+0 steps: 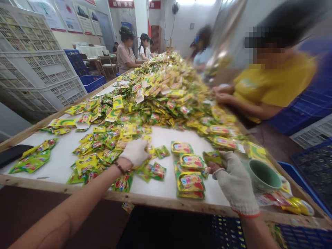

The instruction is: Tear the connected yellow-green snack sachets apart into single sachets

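Note:
My left hand (136, 152), in a white fingerless-looking glove with a beaded bracelet at the wrist, is over a heap of small green and yellow candy packets (103, 141). Its fingertips are blurred and partly hidden among packets, so their grip is unclear. My right hand (232, 180), in a knit glove, pinches a small green packet (212, 157) between thumb and fingers. Just left of it, yellow-green packets with a red fruit print (191, 181) lie in overlapping stacks. Between my hands are loose packets (157, 171) on the white tabletop (160, 193).
A large packet mound (166, 90) runs down the wood-edged table. A green cup (264, 174) and a shiny wrapped item (298, 205) stand right. A dark phone-like object (12, 155) lies left. White crates (38, 65) are stacked left. A person in yellow (275, 83) works right.

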A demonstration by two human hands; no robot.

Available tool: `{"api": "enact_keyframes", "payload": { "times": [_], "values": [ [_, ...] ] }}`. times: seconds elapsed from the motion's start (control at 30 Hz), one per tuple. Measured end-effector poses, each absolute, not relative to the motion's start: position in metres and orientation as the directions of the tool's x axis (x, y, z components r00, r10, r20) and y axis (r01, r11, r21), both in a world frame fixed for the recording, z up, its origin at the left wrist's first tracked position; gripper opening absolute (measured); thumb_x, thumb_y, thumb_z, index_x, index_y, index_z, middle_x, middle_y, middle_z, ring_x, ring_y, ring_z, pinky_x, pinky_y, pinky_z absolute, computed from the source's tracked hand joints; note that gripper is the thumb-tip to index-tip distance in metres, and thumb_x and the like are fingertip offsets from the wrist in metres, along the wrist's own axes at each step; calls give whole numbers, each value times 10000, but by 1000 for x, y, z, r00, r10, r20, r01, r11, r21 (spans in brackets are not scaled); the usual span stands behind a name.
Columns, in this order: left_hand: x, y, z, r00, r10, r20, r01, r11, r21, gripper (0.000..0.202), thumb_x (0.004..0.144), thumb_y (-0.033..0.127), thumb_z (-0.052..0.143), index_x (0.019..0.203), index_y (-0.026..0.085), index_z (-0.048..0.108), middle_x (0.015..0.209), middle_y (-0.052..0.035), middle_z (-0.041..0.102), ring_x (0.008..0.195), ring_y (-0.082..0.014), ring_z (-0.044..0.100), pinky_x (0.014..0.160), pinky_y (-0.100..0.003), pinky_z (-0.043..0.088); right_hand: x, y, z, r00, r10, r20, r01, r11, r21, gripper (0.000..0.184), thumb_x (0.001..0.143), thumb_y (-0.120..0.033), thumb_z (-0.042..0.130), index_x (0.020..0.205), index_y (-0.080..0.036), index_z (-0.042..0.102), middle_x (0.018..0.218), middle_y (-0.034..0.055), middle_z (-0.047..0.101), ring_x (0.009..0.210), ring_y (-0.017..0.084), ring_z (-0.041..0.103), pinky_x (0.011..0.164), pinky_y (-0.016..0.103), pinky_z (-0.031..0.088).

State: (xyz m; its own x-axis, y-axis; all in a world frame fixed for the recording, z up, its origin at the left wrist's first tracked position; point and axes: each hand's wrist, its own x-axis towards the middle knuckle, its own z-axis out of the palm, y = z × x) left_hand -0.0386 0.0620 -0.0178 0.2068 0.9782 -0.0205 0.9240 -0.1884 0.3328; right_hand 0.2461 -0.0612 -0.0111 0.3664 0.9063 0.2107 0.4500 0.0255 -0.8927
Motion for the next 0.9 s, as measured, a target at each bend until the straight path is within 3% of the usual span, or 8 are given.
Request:
{"api": "enact_keyframes", "payload": {
  "times": [0.1, 0.2, 0.27, 0.33, 0.43, 0.57, 0.77, 0.9],
  "values": [
    [-36, 57, -17, 179, 984, 8, 877, -163, 452, 175, 665, 285, 670, 665, 197, 519, 680, -1, 587, 715, -183, 582, 644, -271, 416, 223, -60, 0, 253, 964, 82, 261, 13, -965, 350, 723, -383, 675, 978, -195, 525, 847, 55, 678, 680, 190, 629, 542, 273, 498],
    [-32, 44, -11, 175, 984, 27, 759, -153, 633, 176, 774, 336, 561, 709, 198, 475, 636, 33, 535, 606, -132, 554, 568, -243, 425, 203, -59, 6, 127, 991, -40, 208, -66, -976, 327, 709, -345, 687, 955, -186, 542, 763, 19, 647, 595, 151, 592, 468, 232, 457],
    [-27, 29, -7, 184, 983, -12, 512, -86, 855, 241, 752, 389, 608, 747, 197, 463, 619, 51, 526, 538, -109, 540, 521, -231, 437, 192, -58, 7, 70, 993, -90, 188, -102, -977, 300, 729, -325, 653, 965, -180, 538, 746, -2, 621, 524, 117, 561, 433, 215, 435],
    [-21, 10, -6, 217, 974, -68, 182, 28, 983, 351, 662, 420, 717, 800, 190, 489, 625, 55, 555, 496, -98, 532, 487, -230, 451, 183, -57, 6, 12, 994, -105, 158, -105, -982, 268, 764, -319, 608, 978, -178, 533, 769, -6, 610, 510, 107, 571, 439, 217, 448],
    [-9, -17, -4, 310, 945, -102, -29, 116, 993, 419, 639, 452, 761, 871, 163, 566, 678, 22, 615, 524, -99, 559, 513, -237, 492, 173, -55, 3, -54, 993, -101, 191, -89, -977, 192, 792, -298, 566, 940, -180, 534, 740, -15, 601, 487, 101, 563, 443, 218, 447],
    [-3, -34, 2, 375, 920, -109, 14, 112, 994, 379, 777, 502, 641, 859, 132, 626, 764, -23, 646, 611, -117, 616, 566, -233, 513, 170, -56, 3, -50, 999, -3, 366, 15, -931, 109, 773, -226, 547, 876, -190, 549, 717, -14, 597, 568, 124, 553, 526, 246, 460],
    [-3, -35, 5, 430, 893, -132, 49, 123, 991, 401, 700, 467, 728, 889, 130, 624, 737, -3, 628, 580, -105, 580, 558, -243, 535, 173, -60, 7, -7, 988, 156, 479, 140, -867, 55, 765, -181, 535, 812, -196, 559, 757, 4, 603, 733, 169, 556, 693, 300, 459],
    [8, -32, 2, 461, 885, -66, -39, 95, 995, 356, 752, 398, 700, 1009, 165, 621, 953, -44, 678, 813, -162, 640, 648, -250, 559, 173, -60, 5, 57, 982, 179, 385, 144, -912, 293, 772, -216, 578, 1063, -184, 558, 911, 34, 625, 806, 179, 587, 724, 308, 495]
  ]
}}
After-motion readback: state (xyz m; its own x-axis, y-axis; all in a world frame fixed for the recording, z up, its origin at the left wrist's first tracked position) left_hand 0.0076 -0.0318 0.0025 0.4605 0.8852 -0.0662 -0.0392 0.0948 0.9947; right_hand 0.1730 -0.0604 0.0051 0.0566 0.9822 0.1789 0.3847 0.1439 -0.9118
